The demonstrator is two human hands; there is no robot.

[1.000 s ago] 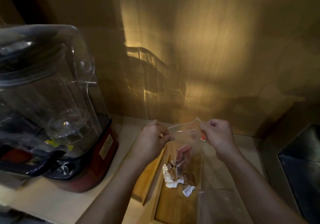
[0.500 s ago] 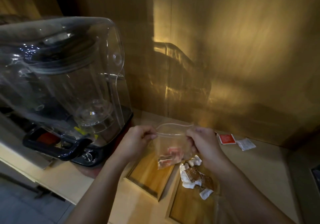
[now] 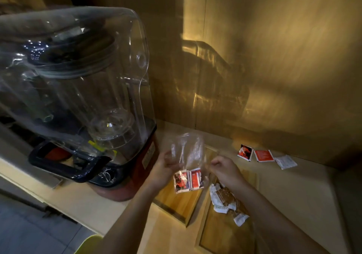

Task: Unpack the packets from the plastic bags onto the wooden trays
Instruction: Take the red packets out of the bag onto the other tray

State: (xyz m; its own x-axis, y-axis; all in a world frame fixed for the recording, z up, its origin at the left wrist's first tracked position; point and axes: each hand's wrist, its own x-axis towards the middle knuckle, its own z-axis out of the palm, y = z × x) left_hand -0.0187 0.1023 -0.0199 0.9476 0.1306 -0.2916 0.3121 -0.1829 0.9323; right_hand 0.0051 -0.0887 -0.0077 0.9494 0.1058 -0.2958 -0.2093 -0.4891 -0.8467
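A clear plastic bag [image 3: 186,149] is held upside down between my left hand [image 3: 163,172] and my right hand [image 3: 225,170], both gripping its lower edge. Red and white packets [image 3: 189,179] hang at the bag's mouth, just above the left wooden tray [image 3: 176,200]. The right wooden tray [image 3: 217,234] holds several brown and white packets [image 3: 227,200] beneath my right wrist.
A large blender with a clear cover [image 3: 78,89] and red base stands at the left on the pale counter [image 3: 293,191]. Three loose packets [image 3: 263,155] lie on the counter near the back wall. The counter's front edge runs at lower left.
The bag has been turned over so its bottom points up, and the red packets have slid down to the opening between my hands. The view has shifted further left.
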